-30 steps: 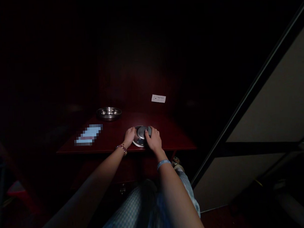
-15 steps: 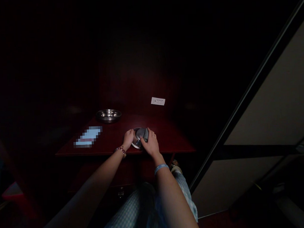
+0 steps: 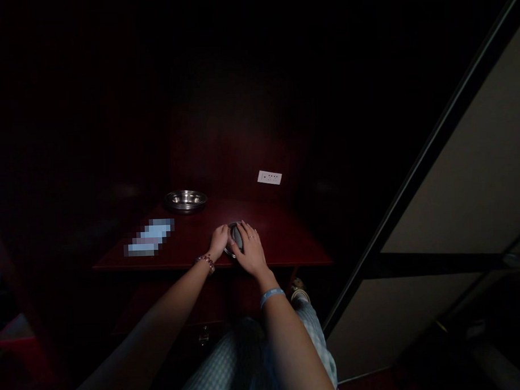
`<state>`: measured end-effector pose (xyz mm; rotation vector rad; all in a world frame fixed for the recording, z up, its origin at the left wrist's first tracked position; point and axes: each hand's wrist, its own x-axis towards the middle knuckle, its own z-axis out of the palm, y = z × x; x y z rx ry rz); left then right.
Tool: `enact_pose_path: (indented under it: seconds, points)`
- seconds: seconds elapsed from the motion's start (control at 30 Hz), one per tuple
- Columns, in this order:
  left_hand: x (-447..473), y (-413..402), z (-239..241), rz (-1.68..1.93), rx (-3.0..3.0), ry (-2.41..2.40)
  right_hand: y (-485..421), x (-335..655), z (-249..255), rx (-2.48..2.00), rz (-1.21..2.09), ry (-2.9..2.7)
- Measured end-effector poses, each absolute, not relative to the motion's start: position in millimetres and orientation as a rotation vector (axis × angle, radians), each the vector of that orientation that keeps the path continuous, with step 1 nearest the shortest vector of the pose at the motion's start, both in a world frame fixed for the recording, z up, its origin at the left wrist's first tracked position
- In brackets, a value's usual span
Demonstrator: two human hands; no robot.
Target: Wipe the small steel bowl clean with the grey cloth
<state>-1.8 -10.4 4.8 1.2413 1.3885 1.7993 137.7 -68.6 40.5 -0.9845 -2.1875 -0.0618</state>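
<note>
A small round metal dish (image 3: 233, 246) lies near the front edge of a dark red wooden table (image 3: 282, 239). My left hand (image 3: 219, 240) curls against its left rim and steadies it. My right hand (image 3: 248, 249) lies over the top of the dish, pressing a grey cloth (image 3: 236, 235) onto it, so most of the dish is hidden. A beaded bracelet sits on my left wrist and a light blue band on my right.
A second metal dish (image 3: 185, 200) stands at the back left of the table. A blurred light blue flat item (image 3: 149, 236) lies on the left side. A white socket plate (image 3: 269, 177) is on the dark wall behind. A pale panel with a dark frame (image 3: 464, 171) rises at right.
My right hand has slid left across the dish with the cloth, from its right rim to covering most of it. My left hand has stayed at the left rim.
</note>
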Motion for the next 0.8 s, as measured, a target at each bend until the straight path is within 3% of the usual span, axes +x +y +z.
enact_pose_path:
  seconds: [0.3, 0.8]
  points:
    - [-2, -7, 1, 1.776, 1.241, 1.354, -69, 133, 42, -0.962, -0.04, -2.154]
    - [-1, -5, 1, 1.8, 1.264, 1.423, -53, 140, 30, -1.371, 0.054, -1.764]
